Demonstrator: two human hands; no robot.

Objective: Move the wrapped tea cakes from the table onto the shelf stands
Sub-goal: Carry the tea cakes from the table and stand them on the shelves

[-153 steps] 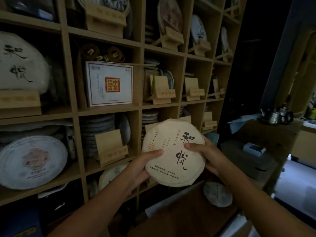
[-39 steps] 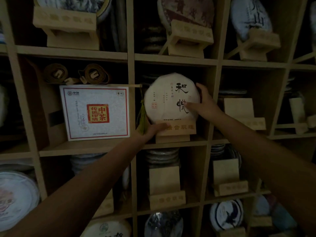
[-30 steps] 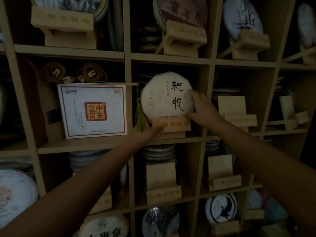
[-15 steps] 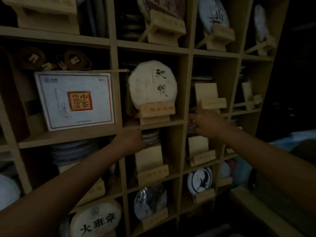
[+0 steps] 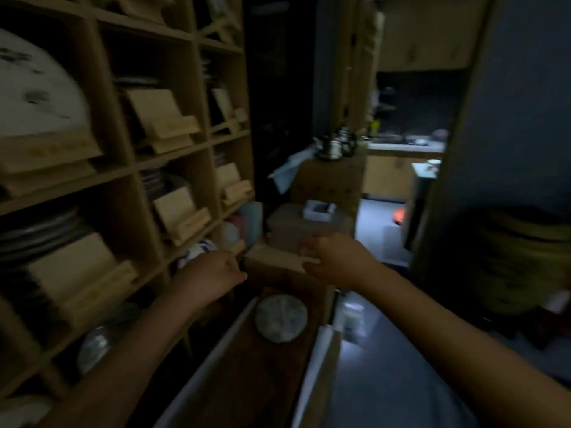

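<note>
Fingers: though the picture is dim and smeared, both sets look loosely curled with nothing in them; I would not swear to more than that.
Left hand [image 5: 213, 273]: hangs in front of the lower shelf cells, above the near end of the table, empty.
Right hand [image 5: 335, 259]: reaches out over the far end of the table, also empty, near a pale box edge but seemingly not touching it.
Tea cake [image 5: 280, 318]: one round, paper-wrapped disc lies flat on the dark table [image 5: 247, 381], below and between the two hands, well apart from either.
Handling: I judge it stiff and fairly dense under a thin, slightly slick wrapper that could tear or crease; the rim may crumble if knocked.
Where to hold: take it by opposite edges with both hands, thumbs on the face, rather than pinching the paper folds.
Empty stands [image 5: 160, 118]: several bare wooden easels wait in the shelf [image 5: 173, 156] cells to the left.
</note>
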